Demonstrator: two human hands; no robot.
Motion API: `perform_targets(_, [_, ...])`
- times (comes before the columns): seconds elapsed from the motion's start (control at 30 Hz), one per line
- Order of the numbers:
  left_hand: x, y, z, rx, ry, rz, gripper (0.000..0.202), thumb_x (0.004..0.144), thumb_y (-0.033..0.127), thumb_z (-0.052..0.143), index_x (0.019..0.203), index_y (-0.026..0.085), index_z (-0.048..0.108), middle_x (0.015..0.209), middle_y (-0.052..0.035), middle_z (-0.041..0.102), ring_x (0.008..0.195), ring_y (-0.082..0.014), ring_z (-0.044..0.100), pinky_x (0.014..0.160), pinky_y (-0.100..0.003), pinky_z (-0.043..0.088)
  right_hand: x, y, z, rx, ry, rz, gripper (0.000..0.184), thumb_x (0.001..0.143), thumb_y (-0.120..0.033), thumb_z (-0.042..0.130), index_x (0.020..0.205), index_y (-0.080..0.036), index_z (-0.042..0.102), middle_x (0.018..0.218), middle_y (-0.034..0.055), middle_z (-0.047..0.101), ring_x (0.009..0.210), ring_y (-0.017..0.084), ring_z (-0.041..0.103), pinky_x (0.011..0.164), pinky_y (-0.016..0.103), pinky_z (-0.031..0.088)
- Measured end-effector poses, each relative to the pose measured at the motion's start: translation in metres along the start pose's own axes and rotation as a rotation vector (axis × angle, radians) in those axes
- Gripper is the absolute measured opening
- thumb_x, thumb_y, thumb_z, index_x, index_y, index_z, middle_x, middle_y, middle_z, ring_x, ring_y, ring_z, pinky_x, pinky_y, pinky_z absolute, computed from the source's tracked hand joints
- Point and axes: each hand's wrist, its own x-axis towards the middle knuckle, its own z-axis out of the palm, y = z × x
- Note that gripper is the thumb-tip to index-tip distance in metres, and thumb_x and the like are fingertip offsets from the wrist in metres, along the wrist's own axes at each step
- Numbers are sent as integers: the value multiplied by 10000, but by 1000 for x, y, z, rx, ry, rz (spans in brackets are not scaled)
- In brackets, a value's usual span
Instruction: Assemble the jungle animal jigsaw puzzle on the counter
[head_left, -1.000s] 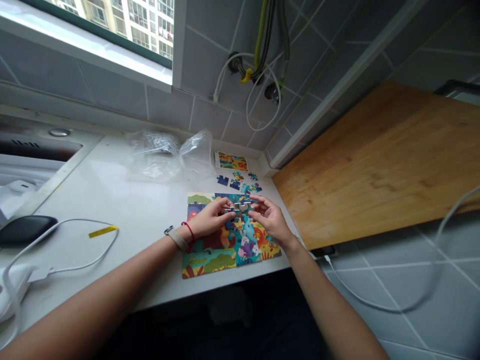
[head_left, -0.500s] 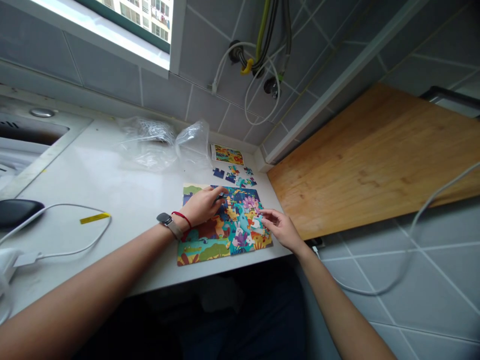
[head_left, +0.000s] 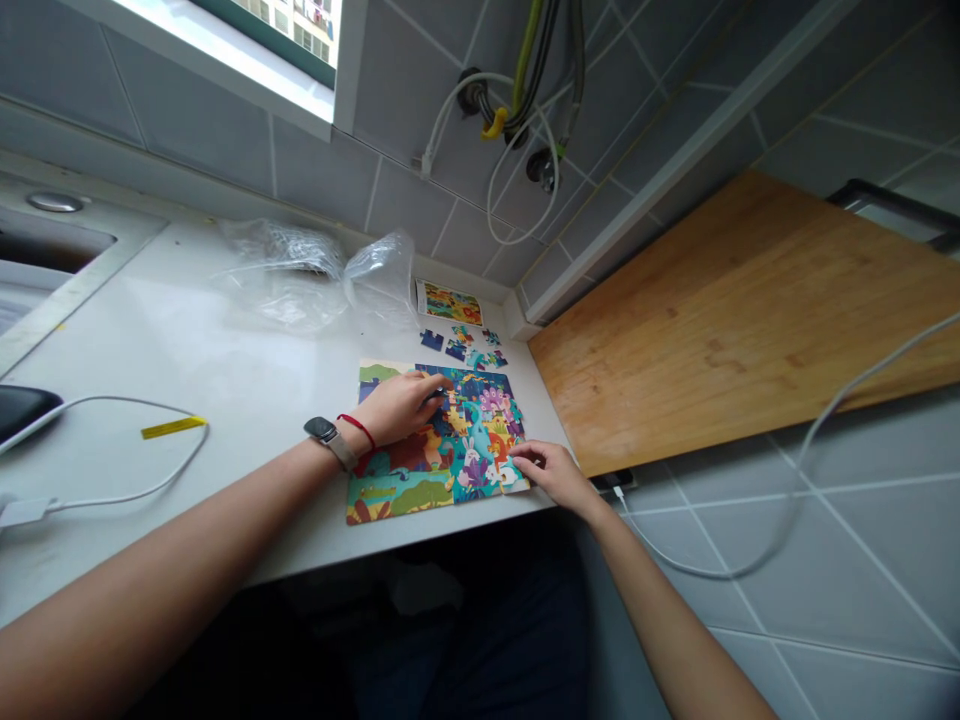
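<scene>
- Flat, multicoloured jigsaw puzzle with printed animals: one, lying on the glossy white countertop at its near edge, beneath and between the hands
- Done, by appearance: most of the picture joined into one broad panel; lower left scene and rabbit area look filled
- Left, by appearance: about six loose, blue-and-teal, knobbed cardboard pieces, grouped just beyond the panel's far edge, not joined to it
- Small, white-bordered printed picture card: one, behind the loose pieces
- Bare left hand: fingers partly curled over the panel's upper middle; whether a piece is gripped, cannot tell
- Bare right hand: thumb and forefinger close together at the panel's right edge; grip cannot be told
</scene>
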Motion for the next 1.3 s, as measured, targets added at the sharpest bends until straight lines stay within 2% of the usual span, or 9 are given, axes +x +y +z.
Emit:
perform_targets(0.27, [0, 0, 0, -9, 6, 7, 328, 1015, 305, 495, 1296, 221, 642, 1107, -119, 752, 1011, -282, 724, 905, -410, 579, -3, -3, 16, -40, 180, -71, 204, 883, -405, 689, 892, -222, 778, 890, 57, 794, 789, 213, 719, 740, 327, 565])
perform_targets(0.47, [0, -2, 2, -13, 11, 15, 320, 1016, 312, 490, 1288, 230, 638, 1121, -113, 756, 1000, -279, 729, 884, -402, 580, -13, 5, 32, -10, 305, -108, 195, 906, -412, 716, 865, -228, 768, 905, 69, 752, 764, 214, 680, 706, 336, 552])
perform_targets(0.6, [0, -3, 2, -10, 9, 17, 326, 1016, 306, 487, 1290, 214, 636, 1134, -128, 754, 1010, -293, 729, 887, -418, 580, -19, 8, 44, 16, 415, -118, 233, 935, -450, 700, 883, -234, 769, 948, 80, 714, 803, 222, 666, 708, 344, 561])
perform_targets(0.7, [0, -3, 2, -6, 13, 17, 322, 1016, 309, 493, 1291, 221, 635, 1126, -119, 757, 1002, -284, 731, 882, -407, 583, -29, 7, 49, -10, 496, -168, 217, 968, -427, 670, 930, -246, 782, 1012, 94, 707, 938, 254, 680, 829, 389, 578])
perform_targets(0.8, [0, -3, 3, 1, 14, 15, 314, 1020, 316, 496, 1289, 236, 636, 1113, -105, 758, 989, -269, 731, 882, -392, 581, -44, 7, 53, -104, 451, -249, 171, 975, -373, 678, 1037, -279, 807, 1142, 101, 722, 1125, 288, 657, 1025, 472, 537])
perform_targets(0.93, [0, -2, 3, -3, 9, 15, 313, 1021, 309, 492, 1283, 229, 643, 1105, -115, 753, 987, -274, 728, 875, -396, 579, -58, 12, 57, -158, 364, -306, 277, 1016, -307, 614, 1238, -319, 779, 1330, 91, 705, 1303, 295, 601, 1134, 530, 493])
perform_targets(1.03, [-1, 0, 4, -6, 6, 17, 318, 1014, 302, 500, 1289, 234, 645, 1101, -111, 753, 983, -274, 727, 864, -391, 580, -58, 15, 58, -163, 339, -322, 306, 1028, -294, 584, 1269, -323, 771, 1406, 81, 685, 1373, 299, 569, 1163, 561, 476])
perform_targets(1.2, [-1, -1, 4, -8, -2, 18, 334, 1022, 315, 488, 1301, 209, 640, 1141, -130, 751, 1001, -289, 730, 884, -415, 579, -57, 14, 59, -150, 339, -325, 306, 1012, -291, 604, 1265, -327, 773, 1412, 84, 690, 1378, 312, 578, 1159, 587, 480])
perform_targets(1.3, [-1, 0, 3, -47, 35, 22, 328, 1024, 319, 499, 1306, 217, 633, 1153, -119, 754, 990, -271, 734, 878, -400, 577, -64, 17, 65, -118, 365, -307, 335, 1007, -302, 609, 1314, -322, 741, 1469, 97, 643, 1390, 318, 572, 1164, 583, 478])
